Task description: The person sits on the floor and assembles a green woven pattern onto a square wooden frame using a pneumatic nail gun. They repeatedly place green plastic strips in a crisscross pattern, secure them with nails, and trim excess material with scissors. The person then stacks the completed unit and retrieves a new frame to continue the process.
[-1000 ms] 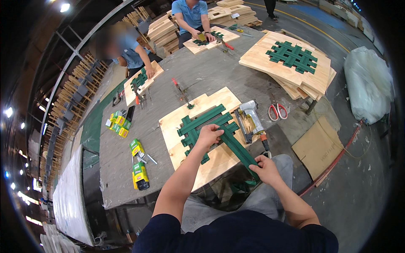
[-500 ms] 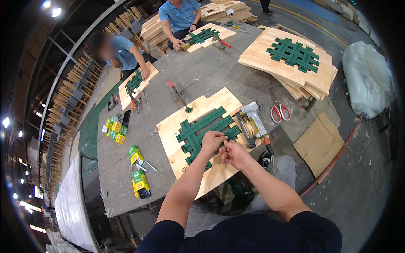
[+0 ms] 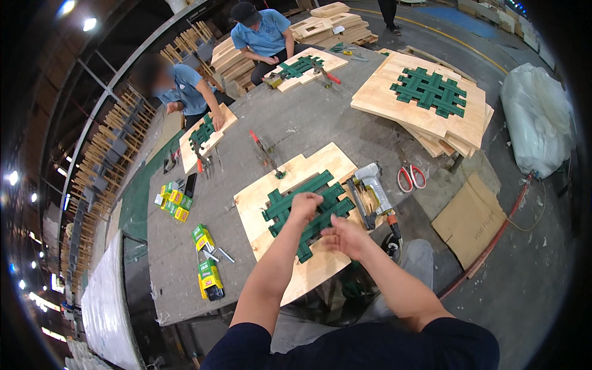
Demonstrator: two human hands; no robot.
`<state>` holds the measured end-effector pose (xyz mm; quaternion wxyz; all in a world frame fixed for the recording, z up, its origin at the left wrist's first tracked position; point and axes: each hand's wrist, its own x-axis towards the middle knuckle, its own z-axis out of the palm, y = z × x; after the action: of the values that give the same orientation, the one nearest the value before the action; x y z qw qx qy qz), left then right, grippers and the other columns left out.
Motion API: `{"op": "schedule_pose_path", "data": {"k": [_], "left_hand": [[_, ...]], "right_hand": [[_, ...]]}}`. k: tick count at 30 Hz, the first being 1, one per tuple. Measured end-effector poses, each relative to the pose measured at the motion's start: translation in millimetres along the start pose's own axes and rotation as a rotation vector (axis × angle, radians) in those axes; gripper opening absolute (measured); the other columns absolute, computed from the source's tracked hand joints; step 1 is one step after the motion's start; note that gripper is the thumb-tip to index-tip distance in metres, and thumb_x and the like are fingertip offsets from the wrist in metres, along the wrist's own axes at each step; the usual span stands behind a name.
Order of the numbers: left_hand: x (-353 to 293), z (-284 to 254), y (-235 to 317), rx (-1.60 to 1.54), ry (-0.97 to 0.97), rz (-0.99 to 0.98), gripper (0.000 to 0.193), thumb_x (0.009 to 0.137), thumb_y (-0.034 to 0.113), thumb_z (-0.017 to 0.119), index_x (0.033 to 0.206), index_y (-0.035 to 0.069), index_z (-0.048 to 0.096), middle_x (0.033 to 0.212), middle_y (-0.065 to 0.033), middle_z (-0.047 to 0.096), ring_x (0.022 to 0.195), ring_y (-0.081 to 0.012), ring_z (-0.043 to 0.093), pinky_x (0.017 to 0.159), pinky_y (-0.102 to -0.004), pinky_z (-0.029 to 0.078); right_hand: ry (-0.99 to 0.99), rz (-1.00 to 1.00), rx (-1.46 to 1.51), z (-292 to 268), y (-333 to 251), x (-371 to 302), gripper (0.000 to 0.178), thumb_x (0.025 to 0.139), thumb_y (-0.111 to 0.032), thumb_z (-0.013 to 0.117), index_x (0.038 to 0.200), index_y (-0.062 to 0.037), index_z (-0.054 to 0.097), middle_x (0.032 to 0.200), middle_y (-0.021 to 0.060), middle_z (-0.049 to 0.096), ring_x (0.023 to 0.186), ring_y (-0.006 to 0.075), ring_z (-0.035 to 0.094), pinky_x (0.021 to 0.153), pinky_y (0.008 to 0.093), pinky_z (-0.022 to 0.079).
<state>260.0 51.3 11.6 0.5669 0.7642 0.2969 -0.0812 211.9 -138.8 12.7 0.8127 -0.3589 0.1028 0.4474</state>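
A plywood panel (image 3: 293,287) lies before me, with dark green webbing straps (image 3: 299,197) crossing over and under each other at its middle. Above these straps is my left hand (image 3: 305,207), its fingers curled together; whatever they grip, if anything, is hidden. My right hand (image 3: 346,237) is by the near right straps, palm turned inward, fingers apart and slightly smeared by motion. A grey staple gun (image 3: 373,190) with a black magazine rests on the panel's right edge, next to my right hand.
Red-handled scissors (image 3: 411,178) lie right of the staple gun. Yellow-green boxes (image 3: 208,274) and metal staple strips (image 3: 227,255) sit at left. A red-handled clamping tool (image 3: 262,148) lies beyond my panel. Stacked finished panels (image 3: 376,102) stand far right. Two co-workers (image 3: 265,37) sit across the table.
My hands have moved apart: the left is higher over the straps, the right has opened and lowered. Across the table, one co-worker's hand has left the panel. The view has shifted slightly.
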Motion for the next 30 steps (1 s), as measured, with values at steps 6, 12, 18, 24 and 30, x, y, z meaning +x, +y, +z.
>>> {"op": "schedule_pose_path", "data": {"k": [6,12,18,24,30], "left_hand": [[38,-28,31,0.252,0.019,0.171,0.023,0.087,0.012,0.072,0.109,0.004,0.073,0.074,-0.0083,0.068,0.054,-0.0182,0.062,0.05,-0.0343,0.048],[46,-34,27,0.516,0.101,0.438,0.028,0.082,0.009,0.074,0.109,0.003,0.073,0.094,-0.0134,0.076,0.079,-0.0257,0.074,0.074,-0.0374,0.057],[42,-33,27,0.488,0.225,0.371,0.026,0.08,0.016,0.076,0.103,0.004,0.076,0.093,-0.014,0.076,0.088,-0.0288,0.073,0.079,-0.0389,0.057],[59,-34,22,0.503,0.307,0.485,0.023,0.084,0.025,0.074,0.099,0.008,0.078,0.089,-0.0157,0.075,0.084,-0.0301,0.073,0.078,-0.0399,0.057],[82,-35,32,0.546,0.233,0.314,0.026,0.085,0.029,0.072,0.098,0.007,0.08,0.088,-0.0172,0.076,0.08,-0.0288,0.075,0.076,-0.0394,0.058]], "right_hand": [[0.074,-0.141,-0.36,-33,16,-29,0.069,0.102,-0.025,0.062,0.154,0.0064,0.029,0.112,0.0153,0.065,0.096,0.0204,0.07,0.077,0.0324,0.056],[0.099,-0.137,-0.529,-32,27,-41,0.057,0.104,-0.017,0.057,0.152,0.0037,0.035,0.12,0.0176,0.064,0.098,0.0216,0.069,0.076,0.033,0.055],[-0.021,-0.16,-0.276,22,-9,27,0.054,0.106,-0.029,0.053,0.15,-0.0014,0.04,0.087,0.0067,0.065,0.066,0.0148,0.062,0.059,0.0297,0.05],[0.051,-0.001,0.099,50,-35,121,0.039,0.108,-0.045,0.046,0.089,-0.0119,0.054,0.074,0.0017,0.06,0.056,0.0148,0.053,0.054,0.0308,0.043],[-0.143,0.018,0.614,34,-50,166,0.055,0.105,-0.059,0.041,0.091,-0.0079,0.054,0.065,0.001,0.05,0.052,0.0114,0.046,0.051,0.0264,0.038]]}}
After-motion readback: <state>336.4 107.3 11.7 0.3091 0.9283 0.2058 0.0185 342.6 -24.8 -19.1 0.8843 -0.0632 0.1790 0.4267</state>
